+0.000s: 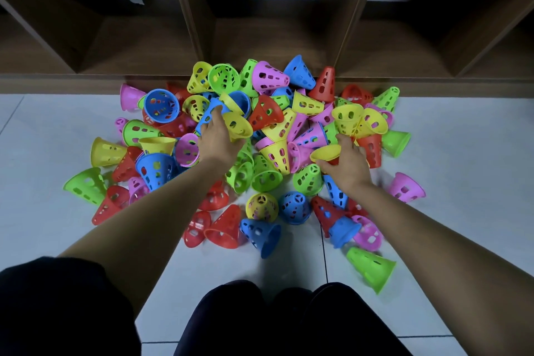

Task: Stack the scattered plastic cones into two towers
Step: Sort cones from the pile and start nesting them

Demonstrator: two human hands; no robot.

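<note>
Fingers (215, 116) of my left hand (219, 140) are curled over a yellow cone (238, 125), pinching it against the thumb, with the tips reaching on to a blue cone (208, 117) just beyond. My right hand (348, 163) has its fingers (344, 140) bent round the wide rim of the other yellow cone (326, 152), thumb underneath. Both cones sit in the thick of the pile (271, 124), which spreads between and all around my hands: red, green, blue, pink and yellow, lying every way up. I see no tower anywhere, so I judge the task is at its very start.

To do this step well, I would lift each cone straight up and clear of its neighbours before turning it, since the perforated walls may snag on rims lying against them. Each should then go down mouth-first on bare floor (43, 153), one to the outside of each hand and well apart from the heap, so two bases stand ready. A firm hold near the rim should stop the light plastic twisting.

Beyond my fingertips the pile runs up against a wooden shelf unit (260, 37); closer than my wrists are loose strays and my dark-clothed knees (231, 312).
</note>
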